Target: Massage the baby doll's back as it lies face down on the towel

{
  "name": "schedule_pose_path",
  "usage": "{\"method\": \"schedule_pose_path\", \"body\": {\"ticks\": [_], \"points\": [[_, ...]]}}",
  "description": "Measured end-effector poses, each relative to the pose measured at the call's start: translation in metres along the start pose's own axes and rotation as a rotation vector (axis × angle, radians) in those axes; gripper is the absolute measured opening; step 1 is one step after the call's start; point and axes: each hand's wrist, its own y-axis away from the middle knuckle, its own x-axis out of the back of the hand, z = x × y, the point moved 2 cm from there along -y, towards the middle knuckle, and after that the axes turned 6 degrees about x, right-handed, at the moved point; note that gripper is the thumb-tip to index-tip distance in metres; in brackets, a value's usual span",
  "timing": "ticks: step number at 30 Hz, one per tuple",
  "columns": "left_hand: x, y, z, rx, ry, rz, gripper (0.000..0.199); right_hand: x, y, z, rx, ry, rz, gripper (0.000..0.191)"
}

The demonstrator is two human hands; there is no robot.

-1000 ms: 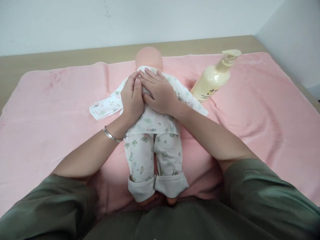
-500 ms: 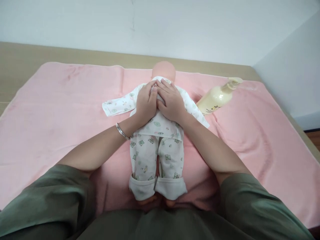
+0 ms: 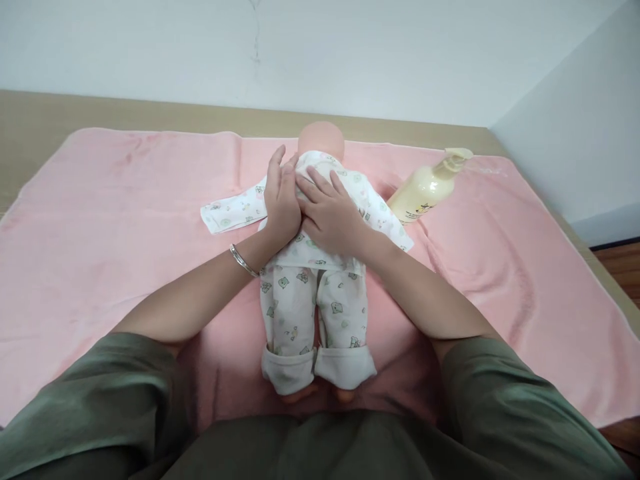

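A baby doll lies face down, its head away from me and its feet near my body. It wears a white printed top and matching trousers with turned-up cuffs. My right hand lies flat on the doll's upper back, fingers spread. Beside it, my left hand is turned on edge at the left of the back, fingers extended, its palm side facing the right hand. The two hands touch near the thumbs. Neither holds anything.
A pink blanket lies under the doll on a wooden tabletop. Right of the doll, a cream pump bottle lies tilted on the blanket near its sleeve. White walls stand behind and at the right.
My left hand has rolled from lying on the back onto its edge, moving slightly left. My right hand has shifted a little left and nearer me, its fingers spreading.
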Motion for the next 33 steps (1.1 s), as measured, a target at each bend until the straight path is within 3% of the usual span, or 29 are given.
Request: {"method": "schedule_pose_path", "body": {"ticks": [3, 6, 10, 12, 15, 19, 22, 25, 29, 31, 33], "points": [[-0.001, 0.0, -0.002, -0.011, 0.011, -0.019, 0.057, 0.005, -0.01, 0.023, -0.011, -0.032, -0.038, 0.054], [0.001, -0.003, -0.007, -0.023, -0.041, 0.003, 0.061, 0.008, -0.014, 0.037, -0.222, -0.016, -0.02, 0.063], [0.002, -0.005, -0.008, -0.05, -0.124, 0.005, 0.068, 0.007, -0.001, 0.014, -0.426, 0.043, 0.041, 0.074], [0.001, -0.004, -0.004, -0.05, -0.138, 0.005, 0.068, 0.003, 0.006, -0.006, -0.352, 0.095, 0.082, 0.069], [0.001, 0.002, 0.007, -0.018, -0.085, 0.003, 0.059, -0.004, 0.01, -0.024, -0.107, 0.077, 0.059, 0.062], [0.002, 0.006, 0.014, 0.029, -0.043, -0.008, 0.046, -0.005, 0.0, -0.002, 0.083, -0.035, 0.008, 0.059], [0.002, 0.004, 0.009, -0.018, -0.047, -0.004, 0.045, 0.0, -0.011, 0.03, 0.052, -0.066, -0.003, 0.058], [0.001, 0.001, 0.003, -0.064, -0.085, 0.007, 0.044, 0.004, -0.015, 0.045, -0.139, -0.053, 0.006, 0.059], [0.001, 0.001, 0.001, -0.11, -0.097, 0.02, 0.038, 0.003, -0.002, 0.017, -0.359, 0.025, 0.05, 0.07], [0.002, 0.001, 0.002, -0.126, -0.096, 0.002, 0.036, 0.002, 0.005, -0.005, -0.326, 0.077, 0.049, 0.069], [0.003, 0.001, 0.003, -0.13, -0.105, -0.019, 0.035, 0.0, 0.008, -0.018, -0.181, 0.082, 0.022, 0.065]]}}
